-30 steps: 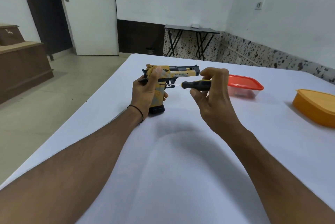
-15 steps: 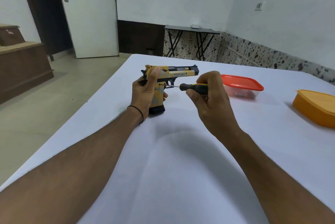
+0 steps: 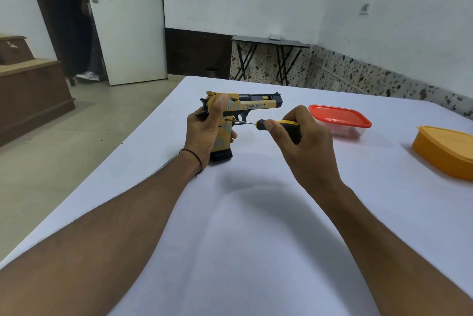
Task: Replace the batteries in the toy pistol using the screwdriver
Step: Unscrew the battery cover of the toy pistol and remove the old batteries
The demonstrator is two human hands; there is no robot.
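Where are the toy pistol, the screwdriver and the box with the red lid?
toy pistol (image 3: 256, 105): head view, on the yellow slide.
screwdriver (image 3: 260, 124): head view, on the handle's black front end.
red-lidded container (image 3: 337, 116): head view, on its lid.

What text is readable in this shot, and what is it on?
"DESERT EAGLE": on the yellow side of the toy pistol held by the left hand.
Smaller line just under it: too small to read.
White mark on the brown box at far left: blurred, unreadable.
Screwdriver, red-lidded box, orange box: no text visible.
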